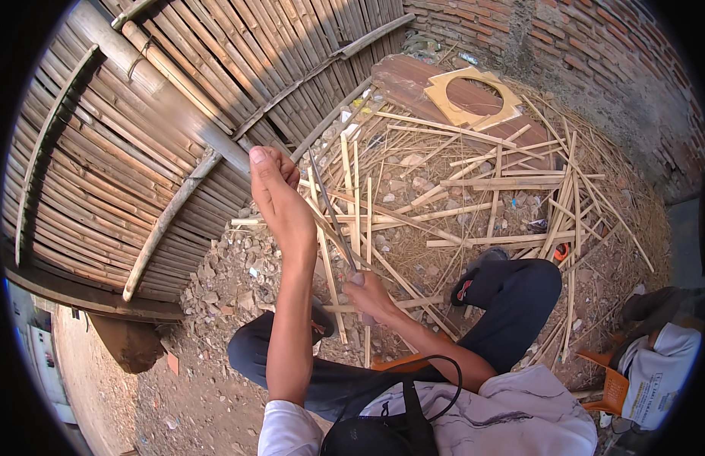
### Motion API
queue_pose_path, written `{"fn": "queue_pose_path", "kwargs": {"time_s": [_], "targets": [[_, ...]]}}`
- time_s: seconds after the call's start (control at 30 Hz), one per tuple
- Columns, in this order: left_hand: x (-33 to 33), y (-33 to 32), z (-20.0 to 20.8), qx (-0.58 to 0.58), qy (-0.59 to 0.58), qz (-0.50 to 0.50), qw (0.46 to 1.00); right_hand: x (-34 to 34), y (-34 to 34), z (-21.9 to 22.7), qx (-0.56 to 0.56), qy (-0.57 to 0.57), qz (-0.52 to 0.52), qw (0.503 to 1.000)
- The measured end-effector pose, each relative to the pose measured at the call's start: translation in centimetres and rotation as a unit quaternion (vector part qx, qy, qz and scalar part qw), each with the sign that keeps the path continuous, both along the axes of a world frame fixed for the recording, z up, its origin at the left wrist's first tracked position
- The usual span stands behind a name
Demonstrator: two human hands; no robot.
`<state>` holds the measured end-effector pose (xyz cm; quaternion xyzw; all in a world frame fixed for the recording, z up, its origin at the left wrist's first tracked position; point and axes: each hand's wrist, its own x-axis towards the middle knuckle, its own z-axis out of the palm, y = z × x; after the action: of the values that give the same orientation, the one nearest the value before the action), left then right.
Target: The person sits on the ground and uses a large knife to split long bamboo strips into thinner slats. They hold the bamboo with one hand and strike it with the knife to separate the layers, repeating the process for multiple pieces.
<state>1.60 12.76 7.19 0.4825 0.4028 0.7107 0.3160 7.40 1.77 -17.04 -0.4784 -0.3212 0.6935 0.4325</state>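
My left hand is raised in front of the slatted bamboo wall, its fingers curled around the lower end of a thick bamboo pole. The pole slants up and away to the left, and its middle is smeared by motion. Lower down, between my knees, my right hand is closed on the handle of a long knife. Its thin dark blade points up and away, with the tip near my left wrist. Split bamboo strips lie beneath the blade.
The slatted bamboo wall stands close on the left, a brick wall at the back right. On a brown board rests a yellowish panel with a round hole. Stones and debris cover the ground. An orange chair with a white sack is at right.
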Motion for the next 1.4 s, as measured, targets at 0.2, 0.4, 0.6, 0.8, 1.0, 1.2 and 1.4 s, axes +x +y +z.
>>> {"fn": "queue_pose_path", "kwargs": {"time_s": [0.2, 0.4, 0.6, 0.8, 1.0, 1.2, 1.4], "targets": [[-0.4, 0.1, 0.0, -0.006, 0.028, -0.046, 0.999, 1.6, 1.6, 8.3, -0.020, 0.121, 0.056, 0.991], [-1.2, 0.4, -0.1, -0.009, 0.033, -0.045, 0.998, 0.9, 0.3, 2.2, -0.087, 0.068, 0.049, 0.993], [-1.9, 0.5, -0.3, 0.005, -0.023, -0.044, 0.999, 1.1, 1.2, 4.7, 0.010, 0.031, 0.047, 0.998], [-1.1, 0.1, -1.0, 0.026, -0.056, -0.060, 0.996, 0.8, 1.7, -0.4, -0.075, 0.067, 0.062, 0.993], [-1.5, 1.1, -1.3, 0.061, -0.073, -0.057, 0.994, 1.1, 1.2, -7.4, -0.146, 0.016, 0.048, 0.988], [-1.6, 0.8, -1.0, 0.069, -0.085, -0.082, 0.991, 0.9, 2.7, -2.1, -0.008, -0.021, 0.046, 0.999], [-1.0, 0.6, -1.0, 0.069, -0.076, -0.114, 0.988, 2.7, -0.2, -12.4, -0.148, -0.025, 0.069, 0.986]]}}
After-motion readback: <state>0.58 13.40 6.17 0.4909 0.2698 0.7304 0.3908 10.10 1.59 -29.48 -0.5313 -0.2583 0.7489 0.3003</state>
